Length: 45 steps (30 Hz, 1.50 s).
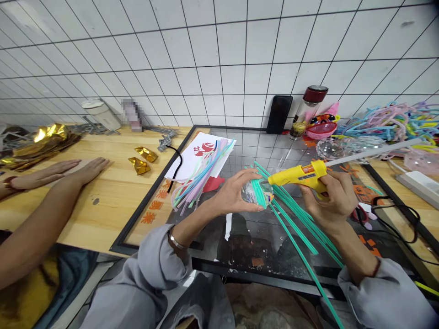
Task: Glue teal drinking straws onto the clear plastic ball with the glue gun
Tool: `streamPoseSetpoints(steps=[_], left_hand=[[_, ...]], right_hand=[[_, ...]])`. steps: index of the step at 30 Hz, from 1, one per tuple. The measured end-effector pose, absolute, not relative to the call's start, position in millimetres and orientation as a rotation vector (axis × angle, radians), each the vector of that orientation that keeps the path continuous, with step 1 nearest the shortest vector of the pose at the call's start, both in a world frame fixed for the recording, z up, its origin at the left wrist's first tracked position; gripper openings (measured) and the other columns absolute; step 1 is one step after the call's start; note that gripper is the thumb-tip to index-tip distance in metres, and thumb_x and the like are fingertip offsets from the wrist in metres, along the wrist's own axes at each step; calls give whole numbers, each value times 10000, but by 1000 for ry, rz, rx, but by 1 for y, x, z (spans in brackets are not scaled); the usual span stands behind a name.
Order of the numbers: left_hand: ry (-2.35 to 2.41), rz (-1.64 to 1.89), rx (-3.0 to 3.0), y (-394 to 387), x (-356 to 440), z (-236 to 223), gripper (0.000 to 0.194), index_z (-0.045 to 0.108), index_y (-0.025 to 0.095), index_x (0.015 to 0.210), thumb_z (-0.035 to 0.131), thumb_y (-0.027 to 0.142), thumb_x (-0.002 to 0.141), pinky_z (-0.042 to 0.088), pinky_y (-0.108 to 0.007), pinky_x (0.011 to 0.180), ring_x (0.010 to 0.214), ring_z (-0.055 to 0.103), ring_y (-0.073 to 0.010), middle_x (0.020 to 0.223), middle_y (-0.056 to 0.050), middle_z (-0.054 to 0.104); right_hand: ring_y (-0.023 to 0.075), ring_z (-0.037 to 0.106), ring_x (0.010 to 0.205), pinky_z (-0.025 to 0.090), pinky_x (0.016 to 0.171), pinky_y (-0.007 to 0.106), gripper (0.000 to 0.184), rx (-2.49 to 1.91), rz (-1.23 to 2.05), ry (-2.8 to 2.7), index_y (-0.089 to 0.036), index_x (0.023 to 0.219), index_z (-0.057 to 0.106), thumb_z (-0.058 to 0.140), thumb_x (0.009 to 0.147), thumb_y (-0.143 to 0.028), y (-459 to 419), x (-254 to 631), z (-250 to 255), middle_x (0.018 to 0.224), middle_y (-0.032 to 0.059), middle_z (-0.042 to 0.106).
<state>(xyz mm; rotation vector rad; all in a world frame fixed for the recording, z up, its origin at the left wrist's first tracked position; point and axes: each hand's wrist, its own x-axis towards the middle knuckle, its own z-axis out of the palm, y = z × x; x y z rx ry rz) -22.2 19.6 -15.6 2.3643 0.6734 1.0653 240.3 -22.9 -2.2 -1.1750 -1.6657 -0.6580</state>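
Observation:
My left hand [236, 194] grips a clear plastic ball [247, 192] partly wrapped with green strips [259, 193]. In my right hand [334, 201] is a yellow glue gun [300, 177], its nozzle at the ball's right side. A long whitish glue stick [373, 151] juts from the back of the gun. Below the ball and gun, several loose green pipe cleaners [302, 224] lie across the dark glossy board [209, 233], some reaching past its front edge. Whether the nozzle touches the strips I cannot tell.
Pastel pipe cleaners [204, 173] lie on white paper [222, 160]. A phone [279, 114] and a bottle [305, 114] stand by the wall. Right are tangled pipe cleaners [387, 121], a power strip [420, 187] and a black cable [398, 230]. Another person's hands [85, 171] rest at left.

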Motion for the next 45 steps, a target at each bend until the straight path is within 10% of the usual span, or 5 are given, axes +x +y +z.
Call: streamPoseSetpoints(steps=[26,34,45], left_hand=[[789,965,2340,15,-24,-11,739,534,230,1272,858,417,635,405,-558,1109,1341,493,-349,1394,-166,536],[781,999,2341,19,-25,-13,713,536,225,1254,851,402,639,429,-555,1079,1282,541,-337,1337,-156,572],[782,992,2339,17,-25,-12,711,538,219,1255,850,419,648,425,-553,1098,1290,538,-331,1344,-153,574]], right_hand=[[271,583,787,413,660,362,502,-2178,-214,-1535,-89,1012,684,544,827,-535,29,283,-52,889,156,642],[335,567,895,411,734,437,541,-2123,-381,-1578,-69,994,660,467,896,-565,34,281,-49,961,237,625],[248,602,939,445,783,366,260,-1440,-121,-1980,-174,1015,687,459,927,-262,18,237,-32,965,113,660]])
